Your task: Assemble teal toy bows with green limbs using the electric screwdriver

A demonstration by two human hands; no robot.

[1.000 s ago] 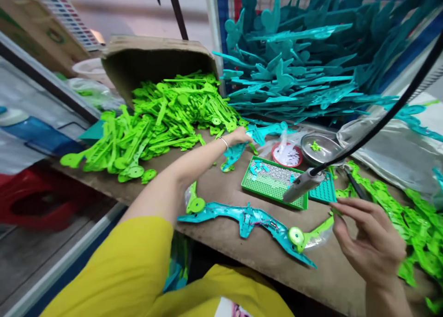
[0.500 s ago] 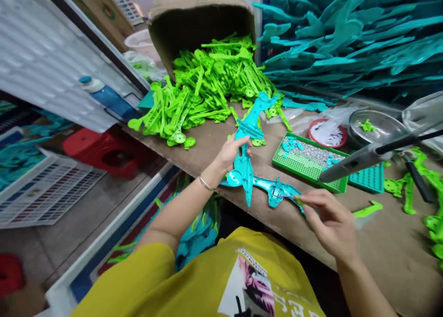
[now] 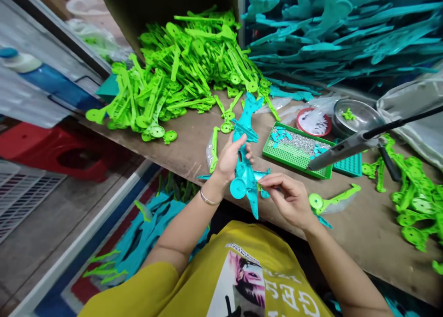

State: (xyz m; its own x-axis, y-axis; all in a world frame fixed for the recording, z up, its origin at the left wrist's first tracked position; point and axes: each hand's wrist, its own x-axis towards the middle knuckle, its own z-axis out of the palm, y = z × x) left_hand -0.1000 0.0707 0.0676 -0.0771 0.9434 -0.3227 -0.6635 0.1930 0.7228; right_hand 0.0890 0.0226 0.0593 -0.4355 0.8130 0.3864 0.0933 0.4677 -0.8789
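Near the table's front edge my left hand is wrapped round a long turquoise plastic piece, which has a round disc at its lower end. My right hand is beside that piece, thumb and fingertips pinched together at its right edge; what they hold, if anything, is too small to make out. Another turquoise part lies beneath the held piece, mostly hidden by it and my hands. A green arm-shaped part lies right of my right hand.
Green parts are heaped at the back left, turquoise parts at the back right. A green tray of small metal pieces, a red bowl, a metal bowl and a grey tool stand to the right.
My right hand has moved left to the held turquoise piece. The turquoise part beneath is now more covered. The camera view has shifted, and the green part at the right shows more fully.
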